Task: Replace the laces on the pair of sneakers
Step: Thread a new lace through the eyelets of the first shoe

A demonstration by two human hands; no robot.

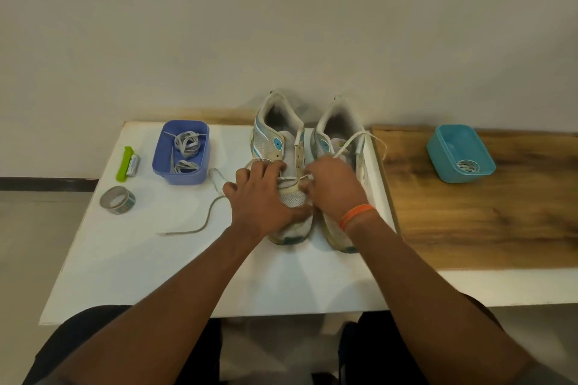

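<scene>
On the white worktop (131,259) we see two sneakers (278,147) side by side; our left hand (262,197) rests on the left toe, grip relaxed; our right hand (336,187) pinches the lace (350,142); another lace (206,219) trails leftward.

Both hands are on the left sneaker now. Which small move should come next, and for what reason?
Probably the right hand should draw the lace out of the next eyelet of the left sneaker, while the left hand steadies it. Its upper eyelets look empty, and one lace end already trails on the white table.
</scene>
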